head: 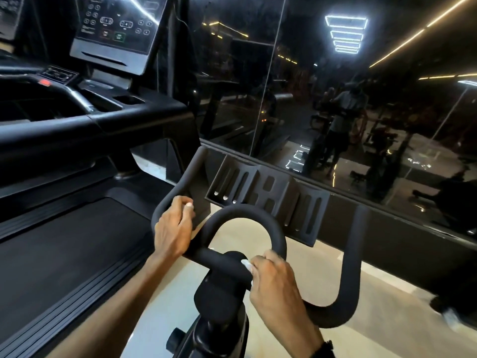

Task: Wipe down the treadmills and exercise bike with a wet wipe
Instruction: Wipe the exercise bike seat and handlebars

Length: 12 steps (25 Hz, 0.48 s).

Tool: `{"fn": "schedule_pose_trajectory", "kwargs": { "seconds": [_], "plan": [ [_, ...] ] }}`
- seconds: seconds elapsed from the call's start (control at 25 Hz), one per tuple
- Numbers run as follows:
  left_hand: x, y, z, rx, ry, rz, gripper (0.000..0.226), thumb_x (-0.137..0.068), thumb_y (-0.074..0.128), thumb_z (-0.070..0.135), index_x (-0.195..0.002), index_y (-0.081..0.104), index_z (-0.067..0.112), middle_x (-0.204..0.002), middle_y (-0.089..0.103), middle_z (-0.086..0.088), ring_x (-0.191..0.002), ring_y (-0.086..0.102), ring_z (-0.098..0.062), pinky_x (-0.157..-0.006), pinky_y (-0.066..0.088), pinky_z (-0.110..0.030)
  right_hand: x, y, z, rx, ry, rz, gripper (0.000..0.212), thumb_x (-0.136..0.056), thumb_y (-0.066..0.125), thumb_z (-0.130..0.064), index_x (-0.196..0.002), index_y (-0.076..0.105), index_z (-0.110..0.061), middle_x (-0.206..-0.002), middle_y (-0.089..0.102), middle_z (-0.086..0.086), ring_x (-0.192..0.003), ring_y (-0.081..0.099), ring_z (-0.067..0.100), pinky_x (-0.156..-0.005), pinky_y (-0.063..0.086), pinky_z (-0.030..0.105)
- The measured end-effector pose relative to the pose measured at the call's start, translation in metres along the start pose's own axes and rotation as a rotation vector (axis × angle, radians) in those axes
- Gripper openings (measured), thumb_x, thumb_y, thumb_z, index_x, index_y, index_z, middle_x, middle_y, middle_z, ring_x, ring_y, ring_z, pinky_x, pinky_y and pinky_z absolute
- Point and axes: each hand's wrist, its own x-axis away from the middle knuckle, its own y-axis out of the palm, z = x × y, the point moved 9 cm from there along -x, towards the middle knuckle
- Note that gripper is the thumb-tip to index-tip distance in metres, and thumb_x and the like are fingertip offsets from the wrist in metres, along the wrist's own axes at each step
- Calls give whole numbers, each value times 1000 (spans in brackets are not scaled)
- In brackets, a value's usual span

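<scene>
The exercise bike's black handlebar [273, 228] fills the lower middle of the head view, with a centre loop, two outer horns and a slotted tray [268, 195] at the front. My left hand [173, 228] grips the left horn where it meets the crossbar. My right hand [273, 277] is curled over the crossbar just right of the stem and pinches a white wet wipe [247, 265], of which only a small edge shows. A treadmill [77, 244] stands to the left, its belt and side rail beside my left forearm.
The treadmill's console [113, 29] and front handrail [103, 122] rise at the upper left. A dark mirrored wall [335, 99] runs close behind the bike, reflecting ceiling lights and a person. Pale floor [387, 306] shows under the handlebar.
</scene>
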Motion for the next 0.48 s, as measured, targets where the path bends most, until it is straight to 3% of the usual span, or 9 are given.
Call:
{"fn": "schedule_pose_trajectory", "kwargs": {
  "seconds": [0.24,0.36,0.48],
  "plan": [
    [-6,2,-9,-64,-46,9,33,-100,26,46,-101,55,31,-88,69,4,-87,63,-19,-80,40,-41,-55,36,-16,-85,15,-140,22,-96,60,-19,-82,67,-4,-87,68,6,-92,58,28,-81,44,41],
    [-6,1,-6,-114,-59,43,27,-103,37,34,-98,61,23,-85,68,1,-84,62,-20,-75,40,-38,-70,51,-38,-134,-35,-168,20,-97,60,-17,-83,67,-4,-90,69,7,-93,57,29,-81,43,39],
    [-4,-3,0,-138,-66,67,22,-99,46,24,-91,65,18,-84,67,2,-81,60,-19,-72,39,-35,-62,47,-45,-125,-129,-83,16,-98,60,-16,-89,71,-8,-89,63,5,-90,57,28,-75,38,33]
  ]
}}
